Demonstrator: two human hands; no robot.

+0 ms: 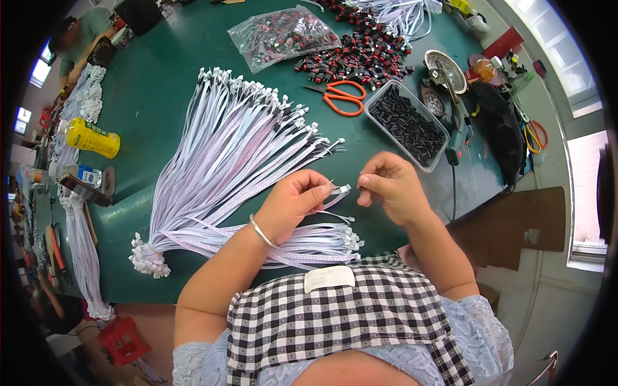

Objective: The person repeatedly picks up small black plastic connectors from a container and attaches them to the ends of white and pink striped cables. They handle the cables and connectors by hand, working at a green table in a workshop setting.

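My left hand (295, 199) pinches a white flat cable close to its end, and the small white connector (344, 188) pokes out past the fingertips. Just right of it, apart from the connector, my right hand (398, 186) has thumb and forefinger together; what they hold, if anything, is too small to make out. A large bundle of white cables (206, 148) fans out beyond my left hand, with black pieces on some of its ends. Under my left wrist lies a smaller spread of cables (315, 243). A clear tub (394, 140) of short black tubes (405, 122) stands beyond my right hand.
Orange-handled scissors (344, 98) lie left of the tub. Behind them are a heap of black-and-red connectors (360, 58) and a plastic bag (283, 37). A soldering iron (458, 132) is at the right. A yellow bottle (93, 137) lies at the left; another person (90, 32) sits far left.
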